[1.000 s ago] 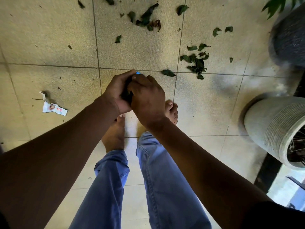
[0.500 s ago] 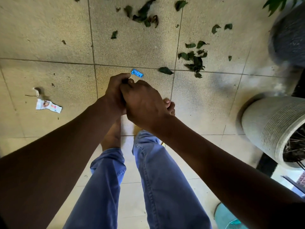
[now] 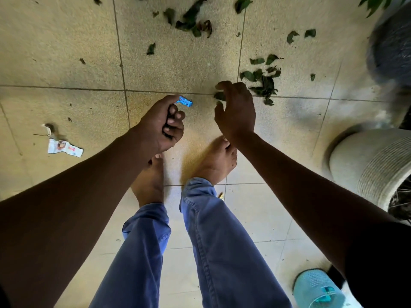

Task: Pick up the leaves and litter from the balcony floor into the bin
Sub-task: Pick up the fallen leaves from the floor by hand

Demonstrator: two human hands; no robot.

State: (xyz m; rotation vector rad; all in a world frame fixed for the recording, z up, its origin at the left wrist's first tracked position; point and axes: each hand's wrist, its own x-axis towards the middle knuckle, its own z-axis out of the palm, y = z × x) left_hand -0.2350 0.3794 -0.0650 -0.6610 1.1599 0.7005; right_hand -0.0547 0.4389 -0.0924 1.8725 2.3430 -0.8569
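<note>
My left hand [image 3: 160, 127] is closed in a fist with dark leaves showing between its fingers. A small blue wrapper [image 3: 185, 101] lies on the tiled floor just past its thumb. My right hand [image 3: 235, 112] is open, fingers curled apart, right over a single green leaf [image 3: 219, 96] on the tile joint. A cluster of leaves [image 3: 263, 82] lies just right of that hand, and more leaves [image 3: 191, 22] are scattered farther ahead. The light blue bin [image 3: 318, 288] stands at the bottom right, partly hidden behind my right arm.
A white printed wrapper [image 3: 64, 148] and a small scrap [image 3: 47, 130] lie on the floor at left. A pale ribbed plant pot [image 3: 367, 165] and a dark pot [image 3: 393, 50] stand along the right side. My bare feet [image 3: 213, 161] are below my hands.
My hands were pressed together; they have come apart. The right hand has moved right and forward over the single leaf, while the left stays closed. The bin has come into view.
</note>
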